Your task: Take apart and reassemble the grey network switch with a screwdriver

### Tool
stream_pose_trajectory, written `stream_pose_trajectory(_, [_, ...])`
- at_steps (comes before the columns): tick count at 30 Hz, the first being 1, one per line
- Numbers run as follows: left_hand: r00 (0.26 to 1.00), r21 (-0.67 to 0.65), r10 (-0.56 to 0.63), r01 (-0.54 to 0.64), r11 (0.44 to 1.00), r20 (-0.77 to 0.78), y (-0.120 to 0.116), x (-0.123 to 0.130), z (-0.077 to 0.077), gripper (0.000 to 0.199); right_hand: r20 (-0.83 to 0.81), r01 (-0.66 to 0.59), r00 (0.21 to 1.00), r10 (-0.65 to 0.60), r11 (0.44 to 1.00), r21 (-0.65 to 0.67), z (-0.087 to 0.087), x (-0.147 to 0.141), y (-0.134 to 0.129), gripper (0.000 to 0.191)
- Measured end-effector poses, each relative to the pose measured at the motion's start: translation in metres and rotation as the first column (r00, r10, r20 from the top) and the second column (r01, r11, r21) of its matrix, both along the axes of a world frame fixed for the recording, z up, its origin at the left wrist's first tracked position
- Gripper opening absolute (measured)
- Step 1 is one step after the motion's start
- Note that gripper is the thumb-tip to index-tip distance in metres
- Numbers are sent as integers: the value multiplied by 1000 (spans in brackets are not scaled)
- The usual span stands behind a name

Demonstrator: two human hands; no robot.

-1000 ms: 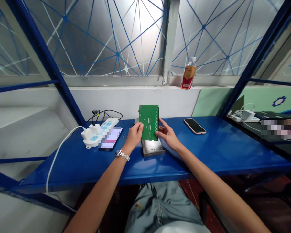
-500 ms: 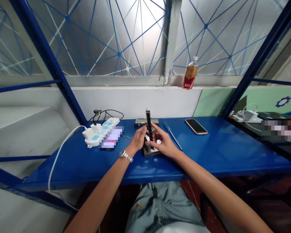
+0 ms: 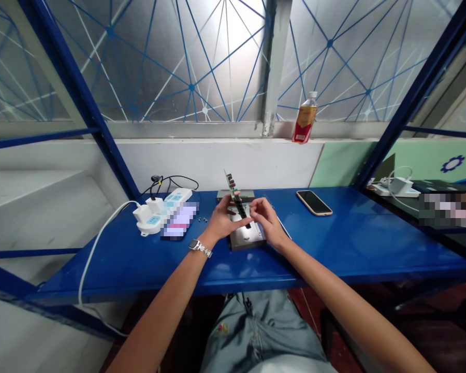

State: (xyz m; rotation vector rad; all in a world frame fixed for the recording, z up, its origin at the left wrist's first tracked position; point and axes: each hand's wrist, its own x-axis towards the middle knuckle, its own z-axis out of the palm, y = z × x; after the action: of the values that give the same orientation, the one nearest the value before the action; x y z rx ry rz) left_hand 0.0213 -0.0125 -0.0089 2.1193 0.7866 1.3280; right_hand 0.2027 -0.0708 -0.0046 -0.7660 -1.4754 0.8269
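My left hand, with a silver watch on the wrist, grips a circuit board that stands tilted, its top leaning left. A row of black connectors runs along its lower edge. Just right of the board, my right hand has its fingers curled together; whether they pinch anything is too small to tell. Under both hands a metal case lies on the blue table. Another flat grey metal piece lies behind it, partly hidden.
A power strip with white plugs, a lit phone and small screws are at left. Right of my right hand lies a screwdriver, then a dark phone. A bottle stands on the ledge.
The board has tilted left and turned, showing its components. My right hand has let go of it and moved slightly right. More of the metal case shows.
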Motion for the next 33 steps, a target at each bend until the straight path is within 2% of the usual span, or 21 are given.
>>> stream_pose_trajectory(1, [1000, 38, 0, -1, 999, 12, 1, 0, -1, 81, 4, 30, 1000, -30, 999, -18, 0, 1, 2, 23])
stream_pose_trajectory(4, [1000, 175, 12, -10, 985, -10, 4, -2, -1, 88, 66, 75, 995, -71, 995, -61, 2, 0, 4, 42])
stream_pose_trajectory(9, [993, 334, 8, 32, 942, -118, 2, -3, 5, 87, 76, 39, 997, -29, 989, -139, 5, -3, 6, 53])
stream_pose_trajectory(11, [986, 369, 25, 38, 929, -165, -1, -3, 8, 83, 85, 25, 996, -12, 988, -153, 5, -2, 6, 53])
stream_pose_trajectory(16, [947, 483, 176, -27, 875, -267, -6, -2, 12, 73, 82, -16, 996, 31, 985, -170, 5, -1, 7, 49])
stream_pose_trajectory(20, [900, 569, 281, -46, 821, -332, -8, 0, 10, 77, 43, -77, 995, 89, 973, -220, 5, -1, 7, 42])
stream_pose_trajectory(22, [899, 569, 300, -72, 819, -318, -6, 2, 8, 80, 19, -86, 995, 93, 968, -236, 4, 0, 7, 39])
stream_pose_trajectory(24, [923, 517, 289, -122, 848, -256, -2, 4, 5, 83, 3, -72, 997, 75, 972, -224, 3, 0, 8, 36])
stream_pose_trajectory(26, [962, 390, 226, -152, 908, -152, 3, 3, 1, 81, 11, -38, 999, 41, 981, -190, 2, 0, 8, 33])
stream_pose_trajectory(27, [981, 289, 167, -133, 948, -94, 6, 2, -1, 77, 25, -16, 999, 20, 985, -170, 2, 0, 8, 32])
stream_pose_trajectory(29, [999, 28, 11, -12, 1000, 36, 10, -2, -3, 65, 69, 24, 998, -15, 991, -132, 2, 0, 7, 30])
stream_pose_trajectory(31, [976, -215, -132, 168, 962, 171, 11, -6, -2, 59, 130, 57, 990, -45, 994, -92, 3, 1, 6, 30])
stream_pose_trajectory(33, [941, -342, -211, 297, 892, 264, 8, -7, 1, 65, 196, 79, 978, -68, 996, -48, 3, 3, 6, 30])
